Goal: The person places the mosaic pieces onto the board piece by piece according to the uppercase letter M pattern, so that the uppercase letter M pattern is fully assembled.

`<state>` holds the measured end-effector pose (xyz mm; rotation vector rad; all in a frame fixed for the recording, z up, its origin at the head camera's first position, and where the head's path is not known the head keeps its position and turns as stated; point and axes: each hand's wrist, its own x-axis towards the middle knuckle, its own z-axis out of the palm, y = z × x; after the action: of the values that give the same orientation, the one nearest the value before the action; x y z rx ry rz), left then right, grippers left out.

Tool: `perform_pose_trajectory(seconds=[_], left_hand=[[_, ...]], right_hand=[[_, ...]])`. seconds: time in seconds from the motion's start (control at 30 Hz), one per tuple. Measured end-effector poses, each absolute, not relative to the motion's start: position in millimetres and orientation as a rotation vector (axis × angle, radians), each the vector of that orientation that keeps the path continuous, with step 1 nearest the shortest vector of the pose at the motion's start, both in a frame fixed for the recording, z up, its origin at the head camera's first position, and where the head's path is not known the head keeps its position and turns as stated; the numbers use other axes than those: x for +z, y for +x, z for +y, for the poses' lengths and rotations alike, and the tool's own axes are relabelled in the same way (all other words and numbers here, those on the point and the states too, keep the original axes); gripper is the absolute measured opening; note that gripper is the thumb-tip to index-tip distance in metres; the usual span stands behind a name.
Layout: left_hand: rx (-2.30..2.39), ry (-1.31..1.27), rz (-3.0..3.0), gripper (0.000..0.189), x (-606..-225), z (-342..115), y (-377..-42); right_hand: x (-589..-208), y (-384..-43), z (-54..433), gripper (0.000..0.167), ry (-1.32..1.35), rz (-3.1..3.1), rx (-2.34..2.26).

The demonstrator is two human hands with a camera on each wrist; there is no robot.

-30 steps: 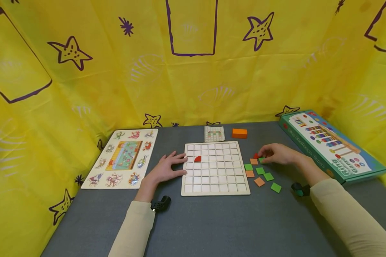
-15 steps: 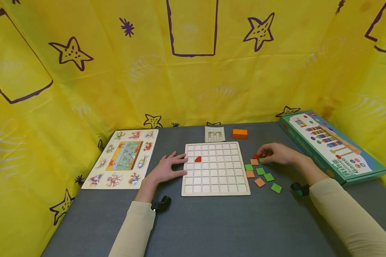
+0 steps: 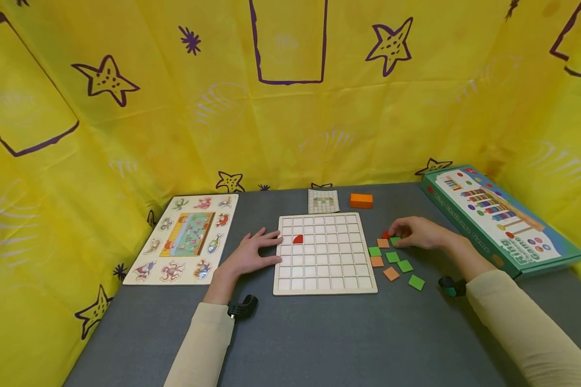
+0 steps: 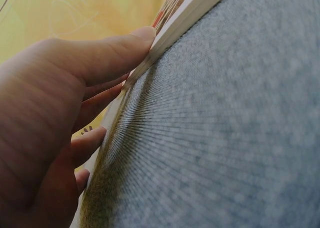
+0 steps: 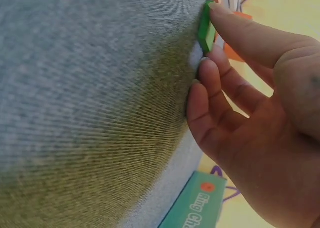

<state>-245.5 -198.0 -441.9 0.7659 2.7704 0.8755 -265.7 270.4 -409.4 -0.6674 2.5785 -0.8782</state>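
Observation:
In the head view my left hand (image 3: pixel 248 255) rests at the left edge of a pale wooden grid board (image 3: pixel 325 289), thumb and fingers extended and touching that edge. One red quarter-circle piece (image 3: pixel 297 239) sits in a cell near the board's upper left. Beyond the board's right edge, my right hand (image 3: pixel 418 233) pinches a green square tile (image 5: pixel 205 27) between thumb and fingertips, low over the table. Close by its fingertips lies another red piece (image 3: pixel 385 235), partly covered. Several loose green tiles (image 3: pixel 405 266) and orange tiles (image 3: pixel 391 274) are scattered around there.
A small pattern card (image 3: pixel 323 201) and an orange block (image 3: pixel 361 201) stand behind the board. A sea-animal puzzle board (image 3: pixel 184 269) lies on the left. The green game box (image 3: pixel 503 220) is at the right, beyond my right hand. Yellow cloth (image 3: pixel 290 118) hangs around the table.
My left hand stays at the board's edge. The right hand shifts only very slightly, with its fingers still at the green tile.

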Motion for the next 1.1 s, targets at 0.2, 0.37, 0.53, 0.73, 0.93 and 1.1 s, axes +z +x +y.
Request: perform_pose_trajectory(seconds=[0.2,0.37,0.53,0.73,0.93,1.1], left_hand=[[0.884,0.756,2.77,0.061,-443,-198,-245],[0.879,0.756,2.775,0.062,-444,-198,-246],[0.882,0.753,2.783,0.062,-445,-199,-247],[0.885,0.75,2.769,0.062,-445,-198,-247],[0.898,0.755,2.771,0.061,-445,-199,-248],[0.894,0.76,2.774,0.061,-445,-200,-246]], right_hand=[[-410,-265,270,0.02,-0.662,2.588,-0.847],[-409,-265,272,0.019,-0.681,2.598,-0.824],[-410,-265,274,0.018,-0.715,2.611,-0.814],[-406,-266,273,0.013,-0.708,2.601,-0.793],[-395,-267,269,0.013,-0.715,2.611,-0.838],[-391,-272,259,0.014,-0.726,2.625,-0.874]])
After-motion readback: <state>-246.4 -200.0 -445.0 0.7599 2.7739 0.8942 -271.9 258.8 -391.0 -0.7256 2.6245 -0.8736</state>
